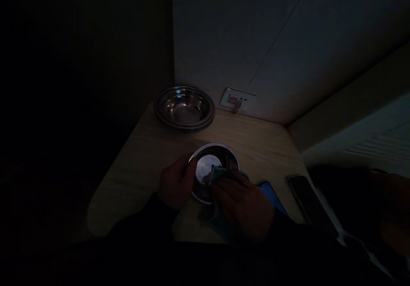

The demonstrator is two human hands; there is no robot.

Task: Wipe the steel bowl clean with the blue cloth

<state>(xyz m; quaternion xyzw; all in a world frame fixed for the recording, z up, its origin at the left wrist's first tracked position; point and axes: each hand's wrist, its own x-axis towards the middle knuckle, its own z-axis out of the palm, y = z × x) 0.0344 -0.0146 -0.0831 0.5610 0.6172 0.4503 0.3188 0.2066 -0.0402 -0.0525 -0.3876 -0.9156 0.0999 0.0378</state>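
A round shiny metal bowl (205,166) rests on the wooden table in front of me. My left hand (176,182) grips its left rim, thumb on the near side. Under the fingers of my right hand (245,202) is a bluish-green cloth (219,172), pressed against the inside of the bowl at its right. Part of the cloth hangs over the near rim, below my hand. Dim light hides the fingertips of both hands.
A stack of wider metal bowls (185,108) stands at the table's back left corner. A wall socket (237,100) with a red switch is behind. A phone (272,197) with a lit screen and a dark long object (309,200) lie at right. Another person's arm (392,196) shows at far right.
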